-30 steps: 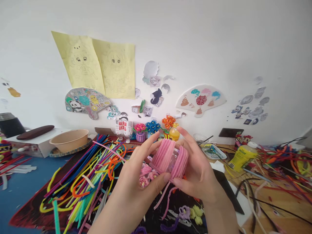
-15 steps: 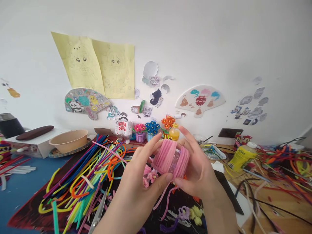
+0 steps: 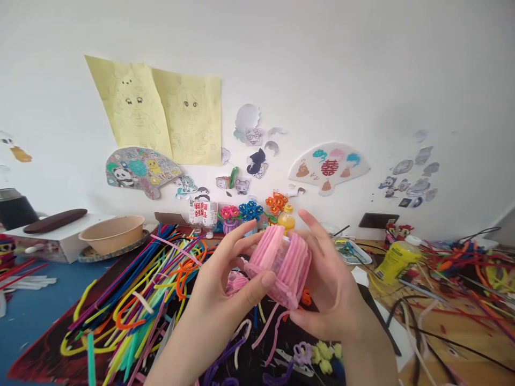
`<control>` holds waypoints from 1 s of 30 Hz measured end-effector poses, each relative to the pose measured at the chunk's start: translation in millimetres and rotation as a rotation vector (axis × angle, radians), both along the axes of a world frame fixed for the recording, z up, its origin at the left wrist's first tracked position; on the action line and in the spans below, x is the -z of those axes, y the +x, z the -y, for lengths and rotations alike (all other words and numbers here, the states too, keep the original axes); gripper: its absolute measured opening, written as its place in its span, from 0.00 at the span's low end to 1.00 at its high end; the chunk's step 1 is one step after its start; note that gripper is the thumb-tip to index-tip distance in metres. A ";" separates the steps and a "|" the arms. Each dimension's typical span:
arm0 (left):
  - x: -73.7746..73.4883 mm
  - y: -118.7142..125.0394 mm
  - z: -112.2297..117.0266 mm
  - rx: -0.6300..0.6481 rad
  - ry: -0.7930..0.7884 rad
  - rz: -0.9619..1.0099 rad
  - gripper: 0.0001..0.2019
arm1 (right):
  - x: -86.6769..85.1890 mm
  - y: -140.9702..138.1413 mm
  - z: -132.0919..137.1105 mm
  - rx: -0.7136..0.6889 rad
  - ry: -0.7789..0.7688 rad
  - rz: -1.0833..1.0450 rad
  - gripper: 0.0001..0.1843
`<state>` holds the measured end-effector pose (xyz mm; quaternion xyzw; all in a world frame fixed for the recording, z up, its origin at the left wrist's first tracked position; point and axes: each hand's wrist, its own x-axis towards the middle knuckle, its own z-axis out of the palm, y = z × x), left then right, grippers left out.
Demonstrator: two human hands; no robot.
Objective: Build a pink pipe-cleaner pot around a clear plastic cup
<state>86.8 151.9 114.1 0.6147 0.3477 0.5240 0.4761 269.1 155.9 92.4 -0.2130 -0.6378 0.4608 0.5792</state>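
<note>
Both my hands hold a small clear bottle wrapped in pink pipe cleaners (image 3: pixel 281 260) above the cluttered table. My left hand (image 3: pixel 219 300) grips its left side, thumb pressed on the front and fingers curled behind. Cupping the right side and underside is my right hand (image 3: pixel 333 292), its fingers partly spread. Loose pink pipe cleaner ends (image 3: pixel 270 327) dangle below the bottle. A small pink pipe cleaner flower (image 3: pixel 235 281) lies just behind my left thumb.
A heap of coloured pipe cleaners (image 3: pixel 137 289) covers the table at left, scissors (image 3: pixel 163 343) partly under it. A tan bowl (image 3: pixel 111 233) sits far left, small pipe cleaner flower pots (image 3: pixel 249 212) by the wall, a yellow bottle (image 3: pixel 396 257) right. Purple and yellow flowers (image 3: pixel 317 356) lie near my wrists.
The wrapped bottle has tilted and turned in my hands, its two pink bands now closer together. My left thumb slid across the front; both hands shifted slightly.
</note>
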 end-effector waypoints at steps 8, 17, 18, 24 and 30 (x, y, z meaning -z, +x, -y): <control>-2.7 3.7 1.1 -0.018 -0.068 0.074 0.24 | -0.2 -8.5 0.5 0.164 0.026 -0.054 0.47; 4.8 1.6 6.0 0.003 0.033 0.024 0.30 | 3.2 -8.5 7.0 0.354 0.160 -0.013 0.42; 3.9 2.6 5.9 0.024 0.034 0.038 0.30 | 3.0 -8.9 8.5 0.363 0.171 -0.001 0.43; -1.0 6.6 2.8 0.118 0.005 0.127 0.30 | 1.6 -9.5 13.1 0.366 0.226 0.050 0.44; 1.3 7.8 -0.5 0.111 -0.030 0.187 0.32 | 3.2 -9.2 5.6 0.447 0.336 0.064 0.41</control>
